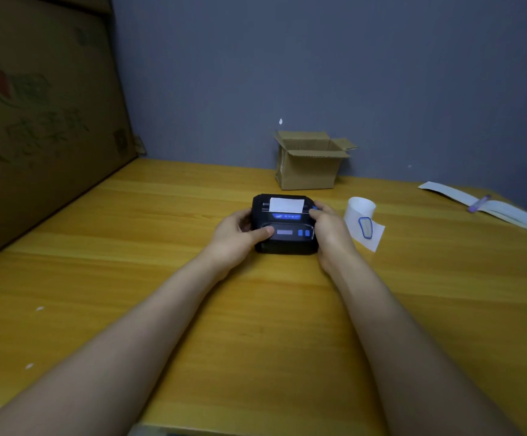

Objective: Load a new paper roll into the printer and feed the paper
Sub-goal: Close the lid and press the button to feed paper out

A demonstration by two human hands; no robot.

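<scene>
A small black printer point(284, 239) with blue buttons lies on the yellow wooden table point(130, 247). A short white strip of paper point(286, 205) sticks out of its slot at the far side. My left hand point(240, 236) grips the printer's left side, thumb resting on its top panel. My right hand point(330, 229) holds the right side, with a fingertip at the blue tab near the top right corner. A curled piece of white paper point(361, 215) with a blue loop on it lies just right of my right hand.
An open small cardboard box point(311, 162) stands behind the printer against the grey wall. A large cardboard box point(35, 121) fills the left side. Long white paper strips point(492, 206) with a purple item lie at the far right.
</scene>
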